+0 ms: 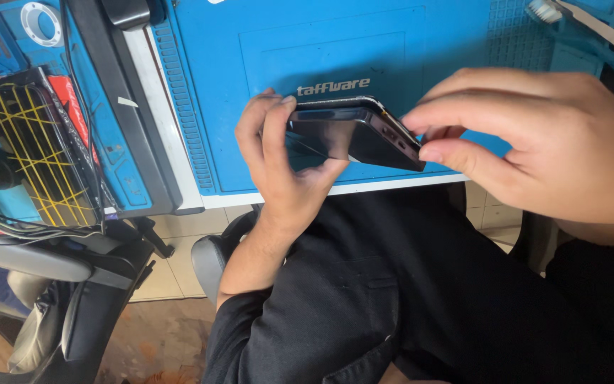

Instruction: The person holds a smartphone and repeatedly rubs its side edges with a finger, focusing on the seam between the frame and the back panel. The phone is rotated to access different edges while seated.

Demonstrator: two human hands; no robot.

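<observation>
Here, the scene is set out line by line.

Phone: a dark smartphone (364,135) is held on edge, tilted, just above the near edge of the worktop (179,142), between both hands; its back panel appears lifted slightly at the top edge.

Left hand: the left hand (282,167) is wrapped around the phone's left end, with the fingers (276,121) curled over the top edge and closed on it.

Right hand: the right hand (534,142) is brought in from the right, with its fingers (449,153) pinched narrowly on the phone's right corner.

Mat: a blue repair mat (392,43) is spread over the worktop behind the phone.

Left side: a dark tray (40,149) crossed with yellow lines is propped beside the mat, well apart from the hands.

Far corner: a brush (577,18) is laid at the mat's top right.

Below: a black garment (406,299) is seen under the hands.
</observation>
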